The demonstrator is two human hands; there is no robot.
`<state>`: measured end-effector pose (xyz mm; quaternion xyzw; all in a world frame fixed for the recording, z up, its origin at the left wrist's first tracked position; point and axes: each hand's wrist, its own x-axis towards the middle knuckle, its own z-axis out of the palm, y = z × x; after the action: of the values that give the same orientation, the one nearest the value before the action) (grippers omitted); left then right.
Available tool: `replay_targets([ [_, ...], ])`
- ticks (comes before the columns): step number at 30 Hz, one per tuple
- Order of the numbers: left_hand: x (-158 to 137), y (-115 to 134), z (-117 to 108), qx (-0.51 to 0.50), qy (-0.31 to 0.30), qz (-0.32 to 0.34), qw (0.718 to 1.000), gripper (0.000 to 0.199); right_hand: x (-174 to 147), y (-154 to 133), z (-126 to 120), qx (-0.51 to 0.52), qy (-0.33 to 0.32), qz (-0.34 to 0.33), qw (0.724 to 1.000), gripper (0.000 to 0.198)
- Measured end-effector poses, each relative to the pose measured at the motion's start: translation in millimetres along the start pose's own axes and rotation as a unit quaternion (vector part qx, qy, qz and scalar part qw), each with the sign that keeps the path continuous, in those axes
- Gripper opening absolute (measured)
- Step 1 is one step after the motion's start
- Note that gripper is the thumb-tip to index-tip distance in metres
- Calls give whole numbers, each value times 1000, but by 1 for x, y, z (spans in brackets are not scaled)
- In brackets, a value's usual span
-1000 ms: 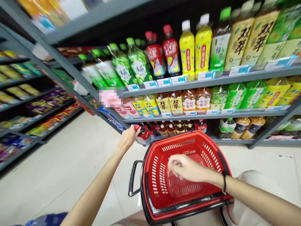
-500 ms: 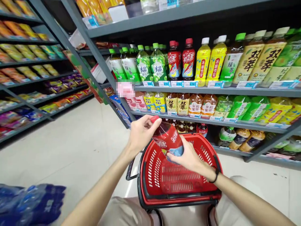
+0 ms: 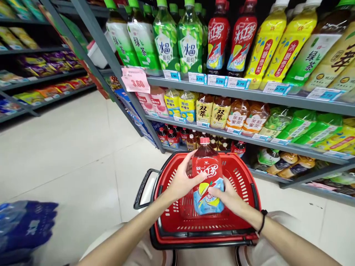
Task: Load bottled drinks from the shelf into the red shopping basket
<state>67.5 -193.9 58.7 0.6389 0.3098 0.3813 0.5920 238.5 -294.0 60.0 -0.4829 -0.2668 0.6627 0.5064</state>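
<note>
Between my two hands is a large iced tea bottle (image 3: 209, 162) with a red cap and a red and light-blue label. It stands nearly upright, its label turned towards me, over the red shopping basket (image 3: 177, 231). My left hand (image 3: 185, 179) is wrapped round its upper left side, with the thumb across the label. Lower down on the right, my right hand (image 3: 229, 195) grips the bottle, its thumb on the front. The hidden fingers of both hands lie behind the bottle. Inside the basket, only its slotted walls and floor show around the bottle.
Close ahead stands a grey shelf unit (image 3: 177, 84) with rows of bottled drinks and price tags. The basket's black handle (image 3: 142, 192) sticks out at left. Shrink-wrapped blue bottles (image 3: 27, 229) lie on the floor at lower left. Snack shelves (image 3: 50, 83) line the far left.
My left hand has moved from the cap down to the bottle's side. The bottle has gone from tilted to nearly upright, label facing me. The view has come closer to the shelves.
</note>
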Motion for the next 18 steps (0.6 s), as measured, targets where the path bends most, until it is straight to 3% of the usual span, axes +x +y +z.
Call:
replay_targets([
  [3, 0, 3, -3, 25, 19, 60, 998, 91, 2, -1, 2, -16, -21, -28, 999, 78],
  [8, -5, 14, -1, 100, 60, 179, 977, 87, 5, -3, -6, -82, -37, -129, 988, 62],
  [11, -12, 19, 6, 153, 76, 200, 965, 88, 8, 3, -12, -69, -21, -164, 984, 66],
  [14, -20, 24, 16, 143, 79, 188, 969, 101, 10, 10, -13, -25, -5, -155, 988, 71],
  [16, -27, 28, 24, 137, 52, 231, 962, 113, 10, 8, -10, 14, 18, -132, 991, 77],
  [18, -34, 31, 31, 173, 14, 303, 937, 117, 9, 1, -6, 40, 33, -104, 993, 85],
])
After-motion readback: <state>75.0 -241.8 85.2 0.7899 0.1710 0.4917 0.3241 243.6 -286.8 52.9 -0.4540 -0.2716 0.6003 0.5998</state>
